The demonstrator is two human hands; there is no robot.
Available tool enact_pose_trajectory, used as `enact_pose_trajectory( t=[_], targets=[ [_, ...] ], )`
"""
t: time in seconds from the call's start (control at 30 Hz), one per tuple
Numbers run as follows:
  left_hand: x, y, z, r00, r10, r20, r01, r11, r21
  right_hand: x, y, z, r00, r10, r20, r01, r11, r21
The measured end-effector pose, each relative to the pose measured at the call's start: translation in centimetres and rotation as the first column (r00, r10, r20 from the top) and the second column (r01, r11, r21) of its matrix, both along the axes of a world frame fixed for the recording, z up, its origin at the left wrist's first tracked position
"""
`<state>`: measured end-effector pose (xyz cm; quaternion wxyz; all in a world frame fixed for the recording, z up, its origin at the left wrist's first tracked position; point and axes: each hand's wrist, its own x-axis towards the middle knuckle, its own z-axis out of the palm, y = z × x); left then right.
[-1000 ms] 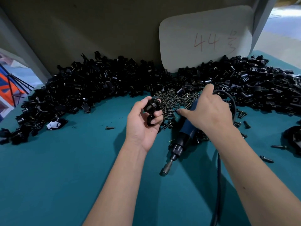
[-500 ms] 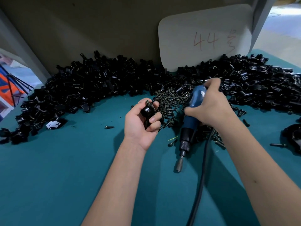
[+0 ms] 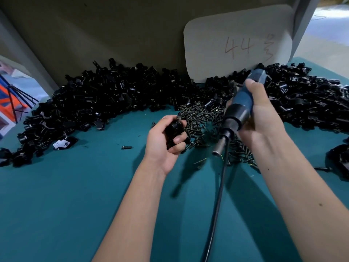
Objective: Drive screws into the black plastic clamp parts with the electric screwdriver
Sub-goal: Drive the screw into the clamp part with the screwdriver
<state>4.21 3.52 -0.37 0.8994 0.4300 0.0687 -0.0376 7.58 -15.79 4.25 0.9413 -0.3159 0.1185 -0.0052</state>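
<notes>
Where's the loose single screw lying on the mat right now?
In the head view, the lone screw lies on the teal mat left of the left hand, below the big clamp pile.

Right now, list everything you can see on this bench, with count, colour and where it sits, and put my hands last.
clamp parts heap: too many to count, black, curving along the back of the table from far left to far right.
screw pile: many, dark metal, centre of the table in front of the heap.
loose screw: one, dark, alone on the cloth left of the hands.
card: one, pale, marked 44 in red, leaning on the back wall.
table cover: one, teal.
electric screwdriver: one, blue and black, bit pointing down, cable trailing toward the viewer.
left hand: holds a black clamp part.
right hand: grips the screwdriver.
</notes>
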Motion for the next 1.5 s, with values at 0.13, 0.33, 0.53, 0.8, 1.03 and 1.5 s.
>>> enact_pose_trajectory(
  t=[0.13,0.33,0.53,0.8,1.03,1.5],
  targets=[
    [0.0,0.5,0.1,0.996,-0.002,0.089,-0.032,0.927,0.375,-0.3,0.6,0.2,0.996,0.019,0.086,-0.032,0.987,0.157],
    [0.0,1.7,0.0,0.999,-0.048,-0.024,0.054,0.803,0.593,-0.1,1.3,-0.4,0.963,-0.061,0.261,0.115,0.974,-0.197],
    [0.0,1.9,0.6,0.995,-0.079,-0.064,0.099,0.639,0.763,-0.1,1.4,0.1,0.93,-0.296,0.216,0.326,0.938,-0.119],
    [0.0,2.2,0.9,0.986,-0.168,-0.019,0.095,0.458,0.884,-0.4,1.0,0.8,0.9,-0.41,0.147,0.411,0.911,0.021],
    [-0.3,1.7,1.0,0.969,-0.244,-0.04,0.152,0.46,0.875,-0.5,1.4,0.6,0.907,-0.393,0.152,0.399,0.917,-0.013],
    [-0.7,1.0,1.6,0.97,-0.227,-0.085,0.2,0.552,0.81,-0.1,0.7,0.6,0.903,-0.393,0.173,0.399,0.917,0.003]
  ],
)
